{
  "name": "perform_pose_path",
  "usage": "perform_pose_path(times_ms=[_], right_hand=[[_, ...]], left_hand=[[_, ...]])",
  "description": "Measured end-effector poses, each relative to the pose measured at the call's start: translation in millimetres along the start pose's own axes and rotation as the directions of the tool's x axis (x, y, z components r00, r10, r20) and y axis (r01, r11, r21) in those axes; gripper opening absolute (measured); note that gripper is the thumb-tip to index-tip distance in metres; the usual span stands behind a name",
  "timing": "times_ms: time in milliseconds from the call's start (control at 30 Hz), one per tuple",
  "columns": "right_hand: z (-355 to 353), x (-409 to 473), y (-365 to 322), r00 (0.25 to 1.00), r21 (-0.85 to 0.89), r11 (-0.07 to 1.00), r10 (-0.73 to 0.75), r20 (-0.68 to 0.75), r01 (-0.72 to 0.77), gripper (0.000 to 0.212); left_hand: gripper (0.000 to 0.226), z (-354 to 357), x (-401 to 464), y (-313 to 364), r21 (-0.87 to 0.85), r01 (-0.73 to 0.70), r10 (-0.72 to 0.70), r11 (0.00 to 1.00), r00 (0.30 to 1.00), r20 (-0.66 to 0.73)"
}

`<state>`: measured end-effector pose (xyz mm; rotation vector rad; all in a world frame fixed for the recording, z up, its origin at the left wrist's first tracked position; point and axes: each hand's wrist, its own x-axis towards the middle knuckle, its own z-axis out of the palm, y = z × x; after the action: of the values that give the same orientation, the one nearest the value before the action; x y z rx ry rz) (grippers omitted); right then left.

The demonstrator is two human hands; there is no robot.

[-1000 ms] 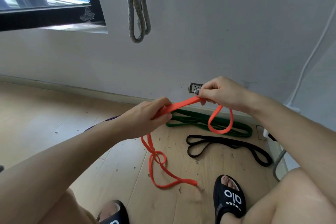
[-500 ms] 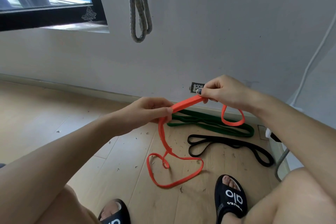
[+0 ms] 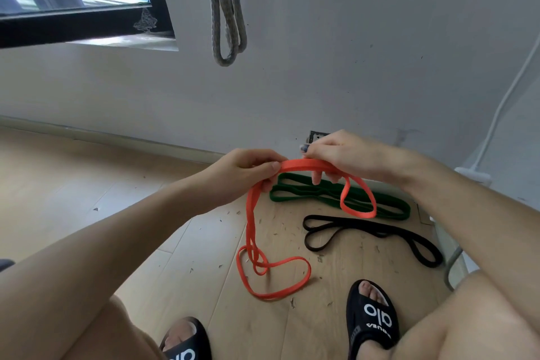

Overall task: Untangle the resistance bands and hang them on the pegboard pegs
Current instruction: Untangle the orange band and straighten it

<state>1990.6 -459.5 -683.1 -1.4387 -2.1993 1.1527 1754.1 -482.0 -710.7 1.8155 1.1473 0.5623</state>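
Both hands grip the orange band (image 3: 306, 165) above the floor (image 3: 87, 184): left hand (image 3: 245, 172) pinches it with curled fingers, right hand (image 3: 336, 158) is curled round it. Its lower loops lie on the floor, near the green band (image 3: 391, 207) and black band (image 3: 374, 229).

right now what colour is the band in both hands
Orange band, clearest in the head view.

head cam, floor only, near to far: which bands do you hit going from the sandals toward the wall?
Orange band's floor loop → black band → green band, lying along the wall base.
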Motion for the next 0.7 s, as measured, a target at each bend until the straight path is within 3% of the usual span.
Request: perform_pose_path(times_ms=[100,233,433,700], right_hand=[[13,4,-8,0.999,-0.08,0.996,-0.028,0.018,0.029,0.052],[6,4,-8,0.997,-0.097,0.994,-0.061,-0.039,0.057,0.046],[-21,0,8,0.963,0.014,1.0,-0.014,-0.269,0.019,0.043],[-30,-4,23,0.956,-0.006,0.998,0.059,-0.289,-0.064,0.044]], left_hand=[[0.021,6,3,2,-0.003,0.001,-0.001,1.0,1.0,-0.003],[0.021,5,3,-3,-0.085,0.041,-0.039,0.996,0.999,0.025],[0.021,3,0,-21,0.068,0.065,-0.072,0.996,0.992,0.106],[0.007,12,7,-18,0.274,-0.044,0.042,0.961,0.999,0.013]])
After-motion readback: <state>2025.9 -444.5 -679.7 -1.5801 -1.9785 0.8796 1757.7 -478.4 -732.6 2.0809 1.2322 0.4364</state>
